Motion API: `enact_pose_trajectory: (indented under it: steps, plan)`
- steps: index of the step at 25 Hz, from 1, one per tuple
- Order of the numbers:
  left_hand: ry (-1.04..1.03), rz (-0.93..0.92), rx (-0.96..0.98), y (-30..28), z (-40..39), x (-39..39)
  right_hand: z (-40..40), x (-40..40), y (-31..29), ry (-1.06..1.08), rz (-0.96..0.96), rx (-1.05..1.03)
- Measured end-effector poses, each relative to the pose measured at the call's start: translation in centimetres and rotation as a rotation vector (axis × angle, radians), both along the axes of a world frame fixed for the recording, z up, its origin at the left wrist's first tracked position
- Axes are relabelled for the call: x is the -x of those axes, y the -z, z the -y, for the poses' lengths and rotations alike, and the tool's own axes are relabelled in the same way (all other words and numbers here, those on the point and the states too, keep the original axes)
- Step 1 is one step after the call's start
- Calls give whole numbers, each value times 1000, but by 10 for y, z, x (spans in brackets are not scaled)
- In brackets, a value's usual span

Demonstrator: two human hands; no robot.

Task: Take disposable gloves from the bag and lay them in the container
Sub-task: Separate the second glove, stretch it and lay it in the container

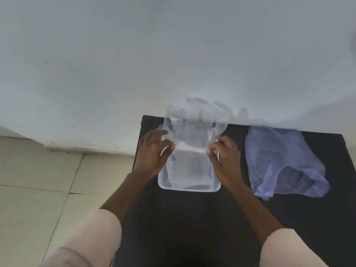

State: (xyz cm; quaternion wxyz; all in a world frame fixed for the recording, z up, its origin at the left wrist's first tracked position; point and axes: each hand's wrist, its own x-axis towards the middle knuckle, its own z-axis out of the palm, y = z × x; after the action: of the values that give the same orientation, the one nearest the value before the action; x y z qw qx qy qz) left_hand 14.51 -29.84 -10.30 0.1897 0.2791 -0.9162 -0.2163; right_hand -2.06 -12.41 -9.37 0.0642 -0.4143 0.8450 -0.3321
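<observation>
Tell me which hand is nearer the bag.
Right. The right hand is at the container's right edge, beside the bag but apart from it. The left hand is across the container, farther away.

Plain room: tiled floor [38, 180], white wall [134, 54]

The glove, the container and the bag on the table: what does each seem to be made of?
The glove, held between the left hand and the right hand, looks like thin clear plastic film: see-through, limp and wrinkled. The container seems to be stiffer clear plastic, with a smooth rounded rim that holds its shape. The bag looks like thin bluish translucent plastic film, crumpled and creased.
</observation>
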Motion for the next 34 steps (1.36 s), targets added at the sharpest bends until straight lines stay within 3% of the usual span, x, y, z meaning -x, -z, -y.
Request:
enact_pose_trajectory:
  steps: [3,10,18,28,34]
  plan:
    - [0,164,102,9,-9,-8,-8,-8,8,55,7,-206]
    - [-43,415,77,12,-25,-9,-18,-15,17,81,114,-329]
    - [153,672,-4,11,-13,-17,-25,-10,12,-125,91,-652]
    - [166,697,-1,7,-13,-14,-19,2,-2,-300,-16,-930]
    - [205,687,-125,-6,-5,-16,-20,2,-20,-192,160,-792]
